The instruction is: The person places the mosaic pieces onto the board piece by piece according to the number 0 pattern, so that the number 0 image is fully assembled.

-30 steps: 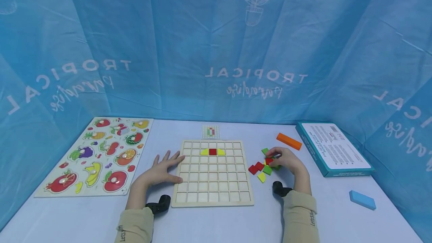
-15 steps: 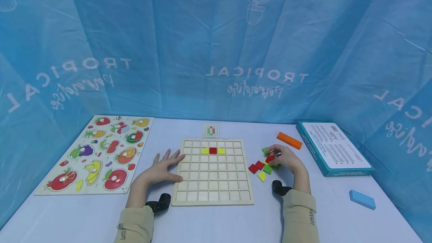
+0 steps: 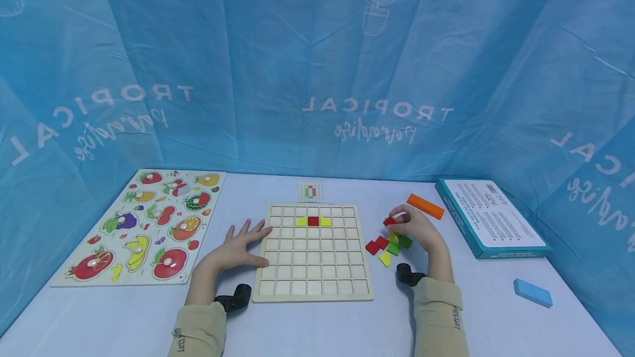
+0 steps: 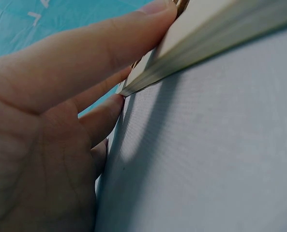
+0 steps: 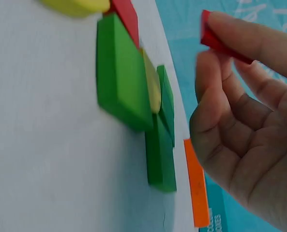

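A wooden grid board (image 3: 313,291) lies in the middle of the table, with a red square tile (image 3: 313,221) between two yellow rounded tiles (image 3: 325,221) near its top. My left hand (image 3: 237,249) rests spread at the board's left edge; in the left wrist view the thumb (image 4: 109,43) touches the frame. Right of the board, my right hand (image 3: 419,228) pinches a red tile (image 5: 216,38) between thumb and fingers, raised over a small pile. In that pile are green tiles (image 5: 121,77), a yellow tile (image 3: 385,259) and red tiles (image 3: 372,247).
A small pattern card (image 3: 310,192) lies behind the board. To the left is a fruit puzzle board (image 3: 168,208). An orange block (image 3: 425,206), a teal box (image 3: 496,219) and a blue block (image 3: 533,293) lie to the right. A blue curtain (image 3: 278,70) hangs behind.
My right hand has lifted the red tile out of the pile and moved slightly up and left, uncovering green and yellow tiles. The left hand stays in place.
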Motion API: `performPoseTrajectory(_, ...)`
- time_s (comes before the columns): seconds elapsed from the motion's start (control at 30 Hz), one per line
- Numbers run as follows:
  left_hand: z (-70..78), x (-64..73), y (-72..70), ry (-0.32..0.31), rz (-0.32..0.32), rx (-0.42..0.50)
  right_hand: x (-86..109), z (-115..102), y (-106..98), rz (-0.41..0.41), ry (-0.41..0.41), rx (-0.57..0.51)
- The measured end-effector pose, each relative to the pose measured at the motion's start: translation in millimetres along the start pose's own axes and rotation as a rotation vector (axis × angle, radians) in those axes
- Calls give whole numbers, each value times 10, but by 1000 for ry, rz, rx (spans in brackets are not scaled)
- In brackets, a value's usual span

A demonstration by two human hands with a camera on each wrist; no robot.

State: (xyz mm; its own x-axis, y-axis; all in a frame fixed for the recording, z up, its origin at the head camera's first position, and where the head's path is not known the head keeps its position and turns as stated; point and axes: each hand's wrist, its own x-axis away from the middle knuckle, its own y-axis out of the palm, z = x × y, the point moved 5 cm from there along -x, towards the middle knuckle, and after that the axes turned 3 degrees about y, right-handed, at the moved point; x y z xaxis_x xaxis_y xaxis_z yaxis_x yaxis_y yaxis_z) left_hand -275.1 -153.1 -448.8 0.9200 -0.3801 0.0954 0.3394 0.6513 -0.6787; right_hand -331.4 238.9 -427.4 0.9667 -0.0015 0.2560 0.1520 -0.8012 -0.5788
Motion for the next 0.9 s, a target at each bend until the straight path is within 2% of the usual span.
performPoseTrajectory(0.33, -15, -11, 7, -6, -1, -4, -31, -149, 111, 1, -19, -63)
performPoseTrajectory(0.57, -13, -12, 9, -1, -2, -2, -41, -262, 236, 18, 16, -100)
performPoseTrajectory(0.9, 3, -4, 6, 2, -3, 1, -18, -477, 400, 10, -33, -148)
